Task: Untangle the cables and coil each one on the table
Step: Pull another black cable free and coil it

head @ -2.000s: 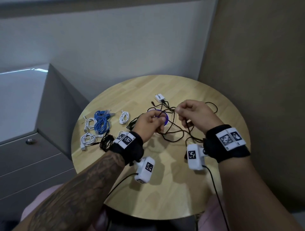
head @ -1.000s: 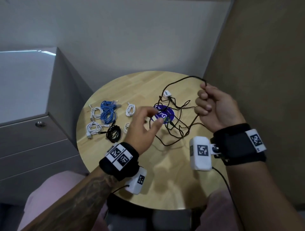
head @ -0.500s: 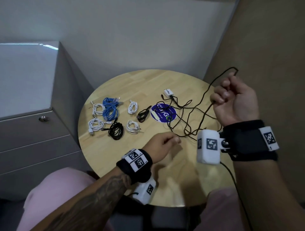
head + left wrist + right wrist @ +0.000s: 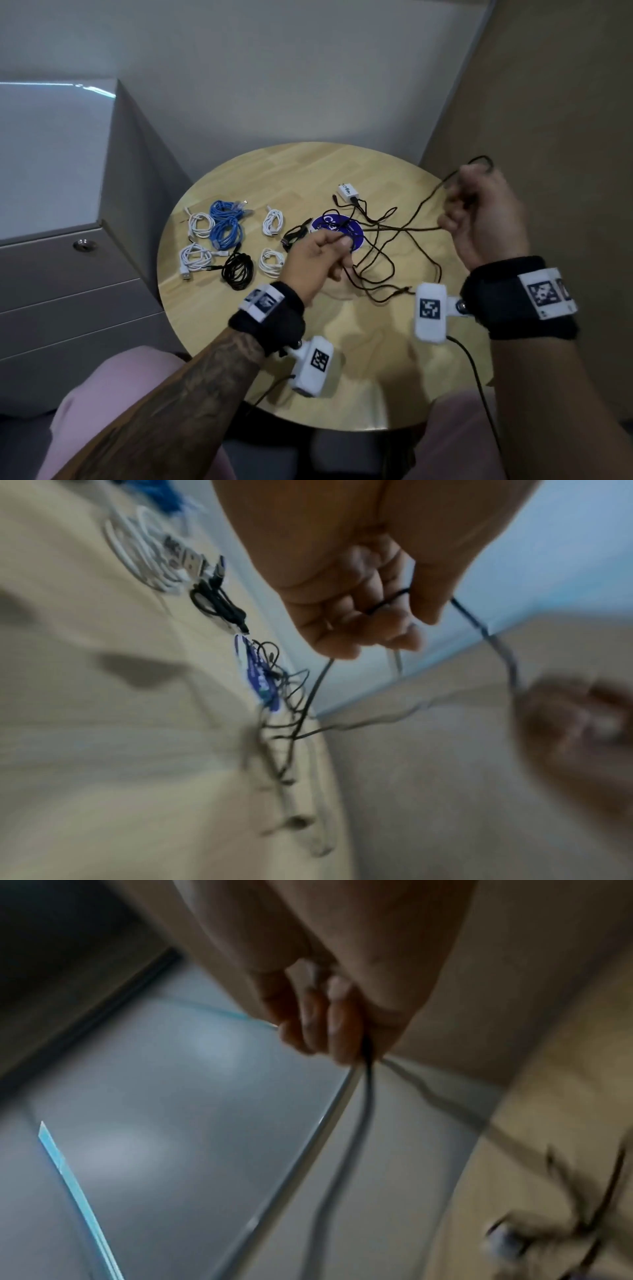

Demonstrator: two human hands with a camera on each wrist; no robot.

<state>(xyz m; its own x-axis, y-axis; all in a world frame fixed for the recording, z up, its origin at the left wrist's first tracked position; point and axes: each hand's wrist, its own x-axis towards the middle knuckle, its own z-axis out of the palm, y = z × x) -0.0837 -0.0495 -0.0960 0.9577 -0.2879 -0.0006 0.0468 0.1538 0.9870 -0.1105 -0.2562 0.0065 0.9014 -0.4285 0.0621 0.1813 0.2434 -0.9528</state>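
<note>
Fingers of the right hand point(image 4: 486, 219) are curled tight around a bight of the black cable point(image 4: 404, 229), held up off the table point(image 4: 359, 342) near its far right edge; the left hand point(image 4: 315, 260) pinches the same cable lower down, above the blue sticker point(image 4: 356, 236). The rest of it sprawls in loose crossed loops between the hands, running back to a white plug point(image 4: 346, 192). It looks thin, light and limp, so it should slide freely but snag on its own crossings; taking it close to a free end and feeding it through seems wisest. Finished coils point(image 4: 226, 226) crowd the left side, and the wall stands close on the right. The near half of the table offers open room for winding.
</note>
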